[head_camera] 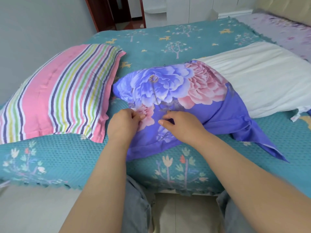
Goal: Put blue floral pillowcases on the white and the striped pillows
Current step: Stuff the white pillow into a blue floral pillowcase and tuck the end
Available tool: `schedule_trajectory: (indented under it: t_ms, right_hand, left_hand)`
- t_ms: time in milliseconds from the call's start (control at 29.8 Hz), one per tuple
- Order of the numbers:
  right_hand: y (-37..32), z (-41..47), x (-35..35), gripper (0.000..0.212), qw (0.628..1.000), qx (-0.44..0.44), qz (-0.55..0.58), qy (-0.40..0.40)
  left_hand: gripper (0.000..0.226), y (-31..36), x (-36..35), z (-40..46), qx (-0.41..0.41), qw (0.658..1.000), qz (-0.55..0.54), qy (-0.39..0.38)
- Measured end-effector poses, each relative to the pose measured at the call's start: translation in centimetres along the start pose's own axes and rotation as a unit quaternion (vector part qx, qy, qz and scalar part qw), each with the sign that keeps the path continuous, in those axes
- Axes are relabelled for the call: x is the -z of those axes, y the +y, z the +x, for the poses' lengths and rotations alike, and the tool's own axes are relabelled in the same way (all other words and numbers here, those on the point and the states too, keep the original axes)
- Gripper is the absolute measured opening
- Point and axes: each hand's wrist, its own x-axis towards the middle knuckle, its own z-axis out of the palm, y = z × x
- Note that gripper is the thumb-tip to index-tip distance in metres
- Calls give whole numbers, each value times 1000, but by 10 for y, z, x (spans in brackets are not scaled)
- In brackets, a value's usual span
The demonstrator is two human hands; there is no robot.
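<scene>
The blue floral pillowcase (168,98) lies mid-bed, covering the near end of the white pillow (260,78). Both hands, left hand (126,123) and right hand (180,126), seem to pinch its cloth with curled fingers. The striped pillow (58,93) lies bare at nine o'clock.

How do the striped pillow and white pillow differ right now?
The striped pillow is bare; the white pillow has a floral pillowcase partly over its near end. The striped pillow lies untouched on the left; the white one's case is pinched by both the left hand and right hand. Both lie on the teal bedspread.
</scene>
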Motion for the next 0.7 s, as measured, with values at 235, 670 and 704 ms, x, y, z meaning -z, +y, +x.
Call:
schedule_trajectory:
  t_ms: [235, 670, 704]
  right_hand:
    - [-14, -2, -11, 43, 995, -20, 95, 25]
    - [19, 2, 6, 43, 983, -125, -18, -136]
    - [18, 2, 3, 43, 983, -125, -3, -132]
  left_hand:
    - [25, 30, -6, -17, -108, 969, -223, 8]
    - [44, -9, -11, 4, 80, 989, 24, -118]
    - [48, -11, -10, 3, 98, 982, 18, -159]
